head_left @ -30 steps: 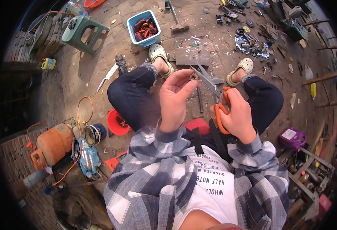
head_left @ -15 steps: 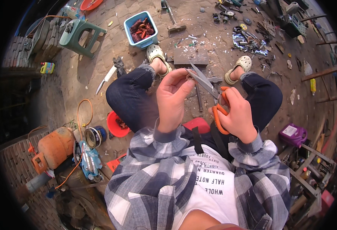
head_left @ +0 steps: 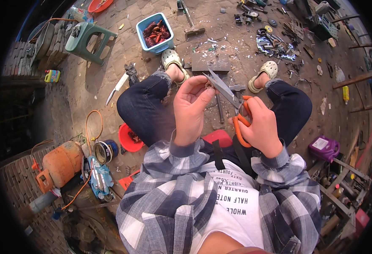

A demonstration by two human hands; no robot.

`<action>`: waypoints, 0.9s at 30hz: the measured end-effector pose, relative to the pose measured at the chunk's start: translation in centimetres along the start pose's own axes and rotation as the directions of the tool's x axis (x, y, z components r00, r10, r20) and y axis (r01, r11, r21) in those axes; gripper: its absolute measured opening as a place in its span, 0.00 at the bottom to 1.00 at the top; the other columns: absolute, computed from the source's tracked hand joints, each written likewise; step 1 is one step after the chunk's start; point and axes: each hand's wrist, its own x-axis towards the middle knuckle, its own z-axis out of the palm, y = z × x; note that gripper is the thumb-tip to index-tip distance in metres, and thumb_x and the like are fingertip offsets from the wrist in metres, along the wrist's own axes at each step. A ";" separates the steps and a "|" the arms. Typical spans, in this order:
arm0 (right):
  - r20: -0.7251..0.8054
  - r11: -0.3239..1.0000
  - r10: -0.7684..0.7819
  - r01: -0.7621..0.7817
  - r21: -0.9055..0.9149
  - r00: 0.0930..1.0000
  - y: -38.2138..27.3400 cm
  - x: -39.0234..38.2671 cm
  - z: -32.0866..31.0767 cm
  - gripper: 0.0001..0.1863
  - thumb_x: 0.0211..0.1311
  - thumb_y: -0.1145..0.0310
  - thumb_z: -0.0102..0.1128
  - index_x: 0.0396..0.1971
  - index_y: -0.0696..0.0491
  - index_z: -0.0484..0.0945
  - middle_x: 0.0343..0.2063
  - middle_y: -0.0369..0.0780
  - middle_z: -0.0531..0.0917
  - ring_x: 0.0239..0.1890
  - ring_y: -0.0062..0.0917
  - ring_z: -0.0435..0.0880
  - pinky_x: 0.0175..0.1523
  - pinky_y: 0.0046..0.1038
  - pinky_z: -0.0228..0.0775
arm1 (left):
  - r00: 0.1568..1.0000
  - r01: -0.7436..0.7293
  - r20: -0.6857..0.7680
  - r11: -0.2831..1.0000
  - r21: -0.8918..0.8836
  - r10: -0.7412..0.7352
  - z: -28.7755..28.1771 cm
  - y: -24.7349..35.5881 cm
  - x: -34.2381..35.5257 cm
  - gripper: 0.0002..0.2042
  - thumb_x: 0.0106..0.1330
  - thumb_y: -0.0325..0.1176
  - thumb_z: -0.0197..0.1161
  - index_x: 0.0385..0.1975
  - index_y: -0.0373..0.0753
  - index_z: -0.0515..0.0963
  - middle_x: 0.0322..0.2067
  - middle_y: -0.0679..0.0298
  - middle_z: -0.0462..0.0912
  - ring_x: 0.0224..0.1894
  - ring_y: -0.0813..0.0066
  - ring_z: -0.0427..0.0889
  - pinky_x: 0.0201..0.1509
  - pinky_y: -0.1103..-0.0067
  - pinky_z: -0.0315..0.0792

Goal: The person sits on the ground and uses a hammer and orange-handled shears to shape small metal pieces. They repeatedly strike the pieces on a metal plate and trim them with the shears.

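Observation:
In front of my knees, my left hand pinches a small brownish piece between thumb and fingertips; most of it is hidden by the fingers. My right hand is wrapped round the orange handles of a pair of scissors. The steel blades stand slightly parted and point up and left, with their tips beside the left fingertips and the pinched piece. Beyond my left foot, a light blue tub holds dark red crayfish-like pieces. Similar reddish bits lie in a red bowl by my left thigh.
A large knife lies on the brick ground left of my knee. Between my feet are a metal plate and a hammer. A green stool, an orange gas cylinder and metal parts stand or lie around.
The scissors have shifted slightly to the left, their tips a little closer to the left fingertips. Both hands otherwise stay nearly in place.

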 end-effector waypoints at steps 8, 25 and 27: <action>-0.034 0.997 -0.029 0.031 0.069 0.999 0.0 0.0 0.4 0.21 0.44 0.64 0.71 0.32 0.60 0.72 0.23 0.41 0.70 0.21 0.37 0.72 0.26 0.32 0.64 | 0.999 -0.011 0.042 1.000 0.019 0.010 -0.3 -0.2 0.1 0.12 0.63 0.18 0.59 0.46 0.31 0.72 0.43 0.60 0.79 0.46 0.74 0.79 0.54 0.78 0.74; 0.041 0.997 0.029 -0.032 0.070 0.999 0.2 -0.2 0.0 0.21 0.47 0.60 0.69 0.33 0.59 0.71 0.25 0.43 0.74 0.24 0.40 0.77 0.28 0.34 0.68 | 0.999 -0.036 0.040 0.998 0.053 0.034 -0.1 0.2 0.1 0.12 0.63 0.19 0.59 0.45 0.31 0.72 0.40 0.60 0.80 0.44 0.74 0.80 0.52 0.79 0.73; 0.068 0.999 0.013 -0.016 0.044 0.998 0.2 -0.1 -0.1 0.22 0.47 0.60 0.69 0.35 0.59 0.72 0.26 0.42 0.74 0.24 0.39 0.77 0.28 0.34 0.69 | 0.998 -0.040 0.040 0.998 0.058 0.037 0.0 0.2 0.0 0.12 0.63 0.18 0.59 0.46 0.31 0.72 0.41 0.60 0.80 0.44 0.74 0.80 0.53 0.79 0.73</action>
